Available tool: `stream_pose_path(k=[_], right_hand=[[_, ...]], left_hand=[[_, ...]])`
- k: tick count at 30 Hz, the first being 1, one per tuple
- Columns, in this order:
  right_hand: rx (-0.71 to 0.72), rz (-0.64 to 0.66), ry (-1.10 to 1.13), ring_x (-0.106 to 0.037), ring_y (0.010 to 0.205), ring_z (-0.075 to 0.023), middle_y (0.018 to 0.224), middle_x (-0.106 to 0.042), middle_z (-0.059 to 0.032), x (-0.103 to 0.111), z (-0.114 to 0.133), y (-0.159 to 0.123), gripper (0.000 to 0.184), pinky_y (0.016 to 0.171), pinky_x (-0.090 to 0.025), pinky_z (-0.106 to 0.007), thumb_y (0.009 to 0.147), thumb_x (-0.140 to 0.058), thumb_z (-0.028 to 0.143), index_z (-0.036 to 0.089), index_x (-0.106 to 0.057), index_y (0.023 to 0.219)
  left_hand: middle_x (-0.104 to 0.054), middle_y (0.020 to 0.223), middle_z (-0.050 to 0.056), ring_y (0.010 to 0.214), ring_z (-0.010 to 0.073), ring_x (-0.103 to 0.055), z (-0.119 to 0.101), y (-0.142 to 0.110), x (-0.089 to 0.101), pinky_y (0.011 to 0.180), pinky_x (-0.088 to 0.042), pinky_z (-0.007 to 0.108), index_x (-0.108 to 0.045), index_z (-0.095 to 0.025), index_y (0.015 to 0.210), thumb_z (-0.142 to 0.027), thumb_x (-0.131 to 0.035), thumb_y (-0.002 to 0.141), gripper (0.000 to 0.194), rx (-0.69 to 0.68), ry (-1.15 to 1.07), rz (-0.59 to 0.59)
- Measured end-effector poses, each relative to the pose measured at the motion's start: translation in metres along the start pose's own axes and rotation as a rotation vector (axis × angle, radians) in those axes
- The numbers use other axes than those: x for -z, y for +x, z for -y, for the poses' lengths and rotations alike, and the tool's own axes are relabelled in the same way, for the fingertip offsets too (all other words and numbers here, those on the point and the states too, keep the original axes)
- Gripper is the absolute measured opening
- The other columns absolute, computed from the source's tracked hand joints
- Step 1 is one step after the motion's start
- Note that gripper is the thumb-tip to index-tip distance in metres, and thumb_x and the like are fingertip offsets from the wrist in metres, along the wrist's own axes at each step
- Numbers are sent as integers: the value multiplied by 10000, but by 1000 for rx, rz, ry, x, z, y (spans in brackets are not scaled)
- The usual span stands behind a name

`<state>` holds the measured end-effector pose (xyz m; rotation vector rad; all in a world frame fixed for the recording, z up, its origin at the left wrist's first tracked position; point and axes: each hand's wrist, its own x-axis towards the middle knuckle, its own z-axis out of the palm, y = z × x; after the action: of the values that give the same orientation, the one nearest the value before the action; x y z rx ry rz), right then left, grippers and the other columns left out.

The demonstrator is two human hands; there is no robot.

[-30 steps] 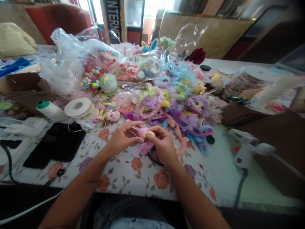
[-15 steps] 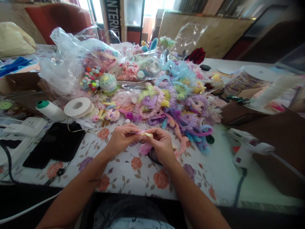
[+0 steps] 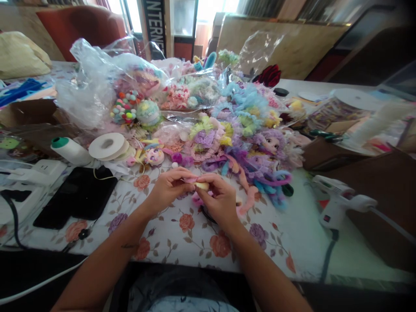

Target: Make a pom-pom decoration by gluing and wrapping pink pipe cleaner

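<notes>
My left hand (image 3: 170,187) and my right hand (image 3: 218,196) meet above the flowered tablecloth (image 3: 162,238), fingertips almost touching. Both are closed in a pinch on a small pink-and-yellow ribbon piece (image 3: 201,186); its yellow end shows at my right fingers and the pink part at my left. Behind my right hand, a fuzzy pink piece (image 3: 196,199) and a dark round band are partly hidden. A peach fuzzy strip (image 3: 249,200) lies to the right of that hand. Just beyond my fingers sit a white pom-pom (image 3: 174,165) and a purple pom-pom (image 3: 177,157).
A pile of pastel ruffles, plush bits and clear bags (image 3: 94,82) spans the back. At left are a black phone (image 3: 78,195), a ribbon spool (image 3: 107,146), a thread cone (image 3: 69,151) and a power strip. At right, a glue gun (image 3: 334,203) stands beside a cardboard box (image 3: 386,203).
My fingers have shifted on the ribbon piece, and its yellow end now looks more folded. The fuzzy pink piece below is more covered by my right hand.
</notes>
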<state>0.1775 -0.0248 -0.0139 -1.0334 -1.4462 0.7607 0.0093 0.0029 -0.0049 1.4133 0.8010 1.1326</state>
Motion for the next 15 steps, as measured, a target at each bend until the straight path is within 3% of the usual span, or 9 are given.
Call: stream_pose_path(k=[8,10,15], right_hand=[[-72,2,-14,-663,729,-180,827,-724,-36,-2,-1,-1,37,624,-526,-284,804,-686,202,217,-692,838],[-22,-17,-45,-668,741,-178,848,-725,-35,-2,-1,-1,54,635,-533,-284,809,-679,183,220,-684,848],[263,-60,-274,-692,852,-197,939,-736,-47,-1,-2,-1,125,764,-571,-333,840,-636,144,251,-671,894]], left_hand=[[-681,816,61,749,162,-640,4,-2,-2,661,-549,268,-805,-181,835,-287,-818,725,153,-21,56,-71],[-679,877,66,797,168,-643,3,-1,-3,677,-551,265,-801,-187,877,-276,-830,710,191,-2,17,-64],[-635,1119,81,795,149,-624,-2,0,-3,584,-532,229,-725,-227,1150,-294,-872,644,531,149,-48,7]])
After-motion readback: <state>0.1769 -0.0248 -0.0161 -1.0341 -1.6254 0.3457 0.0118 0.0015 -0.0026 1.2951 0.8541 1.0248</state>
